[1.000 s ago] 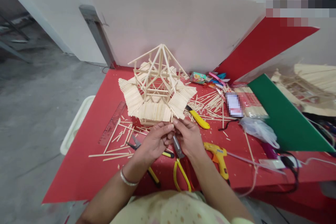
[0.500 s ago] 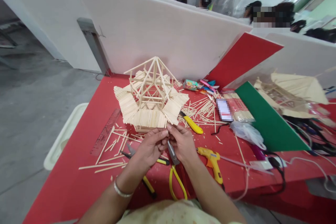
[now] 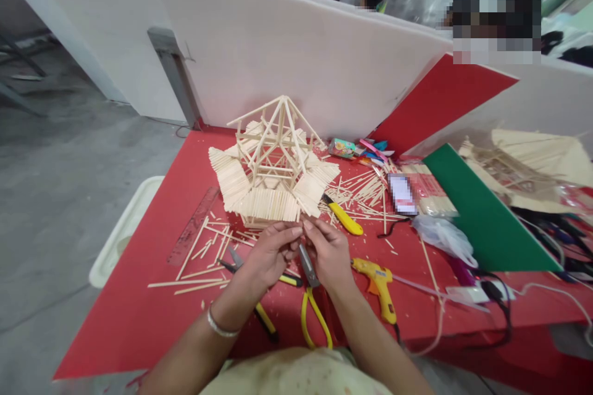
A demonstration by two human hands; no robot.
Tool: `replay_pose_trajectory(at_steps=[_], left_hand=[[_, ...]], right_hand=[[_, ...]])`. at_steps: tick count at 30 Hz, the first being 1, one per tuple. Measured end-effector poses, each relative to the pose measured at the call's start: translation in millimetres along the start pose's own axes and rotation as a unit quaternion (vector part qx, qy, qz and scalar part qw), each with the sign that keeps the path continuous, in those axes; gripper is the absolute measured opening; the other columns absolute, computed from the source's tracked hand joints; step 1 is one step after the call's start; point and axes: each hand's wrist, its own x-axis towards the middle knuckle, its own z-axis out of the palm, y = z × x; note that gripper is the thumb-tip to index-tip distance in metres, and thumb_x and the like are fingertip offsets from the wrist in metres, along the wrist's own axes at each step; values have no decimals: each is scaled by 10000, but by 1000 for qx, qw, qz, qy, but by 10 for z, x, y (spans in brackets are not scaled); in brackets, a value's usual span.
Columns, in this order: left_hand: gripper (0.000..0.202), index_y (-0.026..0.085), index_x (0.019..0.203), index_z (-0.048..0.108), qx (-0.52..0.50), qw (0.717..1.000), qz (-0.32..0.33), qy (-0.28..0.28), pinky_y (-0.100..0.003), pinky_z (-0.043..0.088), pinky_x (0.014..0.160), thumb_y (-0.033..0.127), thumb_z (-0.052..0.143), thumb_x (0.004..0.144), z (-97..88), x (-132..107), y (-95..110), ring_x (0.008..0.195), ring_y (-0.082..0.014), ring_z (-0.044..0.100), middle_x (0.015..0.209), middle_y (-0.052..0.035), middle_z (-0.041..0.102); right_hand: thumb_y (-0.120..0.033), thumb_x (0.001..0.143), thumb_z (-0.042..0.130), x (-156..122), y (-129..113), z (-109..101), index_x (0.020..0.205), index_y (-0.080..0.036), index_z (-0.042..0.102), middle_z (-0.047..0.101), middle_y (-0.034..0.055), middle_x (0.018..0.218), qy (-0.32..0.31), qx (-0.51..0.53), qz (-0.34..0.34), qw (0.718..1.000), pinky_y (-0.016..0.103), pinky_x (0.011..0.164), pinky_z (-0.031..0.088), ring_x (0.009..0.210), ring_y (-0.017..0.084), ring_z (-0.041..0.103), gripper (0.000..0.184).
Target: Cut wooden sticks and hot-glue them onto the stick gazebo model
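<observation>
A wooden stick model [image 3: 271, 203] with an open-frame peaked roof and slatted lower eaves stands on the red table. Just in front of its near eave, my left hand [image 3: 273, 253] and my right hand [image 3: 330, 253] meet with fingertips pinched together. Whatever is between the fingers is too small to make out; a thin sliver of stick may show there. Pliers with yellow handles [image 3: 311, 315] lie below my hands, their jaws partly beneath the fingers. A yellow utility knife [image 3: 345, 217] rests to the right of the model.
On the right lie a yellow glue gun [image 3: 380, 284] with its cord, a phone [image 3: 402, 193], a plastic bag [image 3: 442, 239] and a green board [image 3: 486, 216]. Loose sticks [image 3: 199, 287] and a ruler [image 3: 192, 228] are at left. White panels [image 3: 296, 62] stand behind.
The whole view has shifted slightly, so things appear a little further right. Both hands have drawn slightly away from the model's near eave, fingertips still together.
</observation>
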Motion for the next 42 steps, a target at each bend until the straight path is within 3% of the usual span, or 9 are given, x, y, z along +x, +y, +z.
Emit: replay_pose_trajectory(at_steps=[4, 8, 13, 18, 42], left_hand=[[143, 111, 770, 704, -3, 1000, 11, -10, -179, 255, 456, 214, 780, 706, -22, 8, -12, 495, -44, 397, 567, 21, 502], [109, 114, 742, 692, -13, 1000, 14, -21, -182, 262, 459, 191, 763, 711, -44, 16, -23, 493, -46, 403, 566, 17, 508], [102, 113, 758, 678, -41, 999, 17, -3, -179, 291, 469, 147, 737, 682, -65, 20, -21, 541, -63, 464, 603, 5, 543], [97, 119, 733, 642, -59, 998, 7, 12, -187, 312, 469, 116, 696, 653, -68, 18, -10, 543, -71, 486, 607, 10, 547], [85, 124, 710, 627, -88, 996, -9, 1, -182, 301, 463, 113, 677, 643, -63, 11, 12, 532, -76, 487, 588, 5, 537]], right_hand=[[-297, 871, 615, -66, -7, -71, 1031, -234, 730, 714, 45, 976, 10, -192, -169, 967, 325, 831, 527, 903, 169, 659, 207], [-190, 876, 601, -86, -8, -112, 1136, -235, 690, 696, 41, 939, 12, -307, -302, 903, 286, 782, 517, 849, 144, 640, 278], [-166, 847, 641, -23, 18, -130, 1160, -212, 679, 700, 54, 882, 29, -368, -386, 845, 280, 731, 507, 772, 146, 621, 319], [-198, 853, 645, 21, 52, -133, 1174, -225, 677, 693, 64, 851, 36, -399, -404, 823, 285, 712, 502, 739, 152, 610, 324], [-185, 874, 614, 38, 88, -104, 1180, -233, 682, 615, 35, 749, 35, -412, -407, 815, 270, 672, 462, 705, 139, 561, 317]])
